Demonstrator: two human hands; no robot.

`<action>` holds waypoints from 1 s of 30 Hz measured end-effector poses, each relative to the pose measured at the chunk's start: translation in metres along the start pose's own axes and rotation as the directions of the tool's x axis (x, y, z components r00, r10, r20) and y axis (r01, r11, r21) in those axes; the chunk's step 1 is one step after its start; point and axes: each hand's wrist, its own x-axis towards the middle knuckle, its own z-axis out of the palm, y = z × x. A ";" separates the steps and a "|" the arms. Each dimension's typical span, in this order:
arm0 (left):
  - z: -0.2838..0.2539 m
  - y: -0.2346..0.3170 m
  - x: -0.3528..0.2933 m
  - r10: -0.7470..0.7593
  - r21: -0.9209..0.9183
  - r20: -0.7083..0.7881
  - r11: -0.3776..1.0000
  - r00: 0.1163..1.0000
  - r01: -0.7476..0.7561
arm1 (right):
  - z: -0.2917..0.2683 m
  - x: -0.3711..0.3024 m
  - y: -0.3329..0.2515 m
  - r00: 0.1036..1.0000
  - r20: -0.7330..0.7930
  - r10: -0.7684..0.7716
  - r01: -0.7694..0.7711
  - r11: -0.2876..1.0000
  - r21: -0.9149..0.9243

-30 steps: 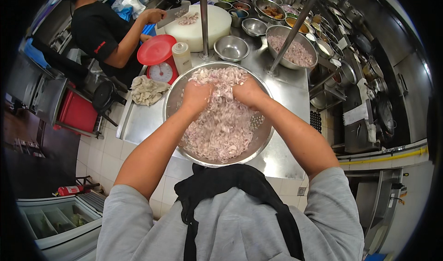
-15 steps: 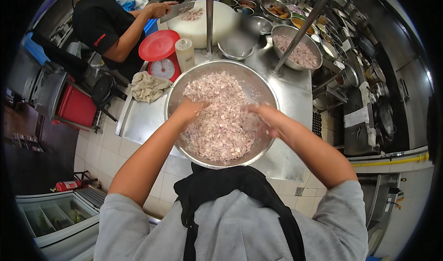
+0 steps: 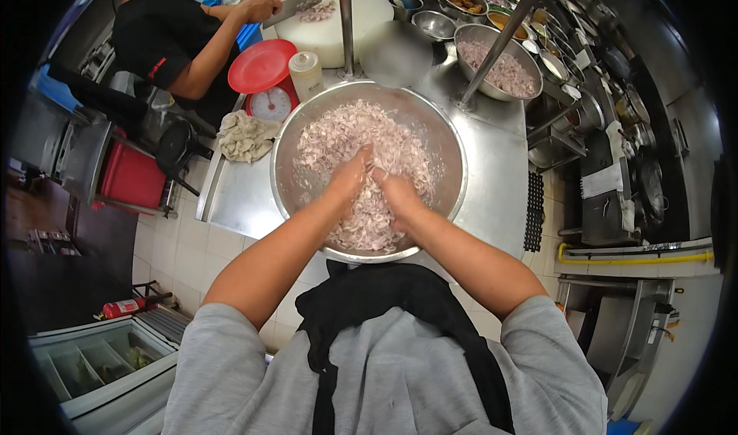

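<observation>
A large steel bowl (image 3: 282, 162) holds a heap of pale pink sliced shallots (image 3: 334, 139). My left hand (image 3: 351, 177) and my right hand (image 3: 400, 197) are close together in the middle of the bowl, sunk into the slices. Both are curled around shallots, with a clump between them. The fingertips are buried, so only the backs of the hands and the thumb sides show. Some slices by the hands are blurred by motion.
The bowl sits on a steel table (image 3: 492, 174) with a post (image 3: 347, 28). Around it are a red scale (image 3: 269, 101), a squeeze bottle (image 3: 306, 76), a crumpled cloth (image 3: 247, 137) and another shallot bowl (image 3: 500, 70). A co-worker holds a cleaver (image 3: 296, 8) over a round white board (image 3: 369, 12).
My hands have moved from opposite sides of the bowl inward to its middle, gathering the shallots between them. The co-worker's cleaver has shifted slightly.
</observation>
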 end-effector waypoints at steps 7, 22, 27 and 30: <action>-0.013 0.053 -0.012 0.665 0.504 -0.011 0.648 0.746 -0.570 | -0.026 0.049 -0.065 0.796 0.436 -0.419 0.518 0.099 -0.850; -0.028 0.068 -0.011 0.378 0.901 0.316 0.167 0.870 -0.400 | -0.045 0.017 -0.073 0.985 0.166 0.047 0.080 0.729 -0.680; -0.052 0.081 0.033 0.618 0.764 0.422 0.151 0.663 -0.627 | -0.051 -0.044 -0.071 0.893 0.209 0.399 -0.370 0.914 -0.165; -0.063 0.067 0.073 0.560 0.687 0.342 0.399 0.755 -0.607 | -0.039 -0.057 -0.040 0.821 0.223 0.526 -0.554 0.829 0.082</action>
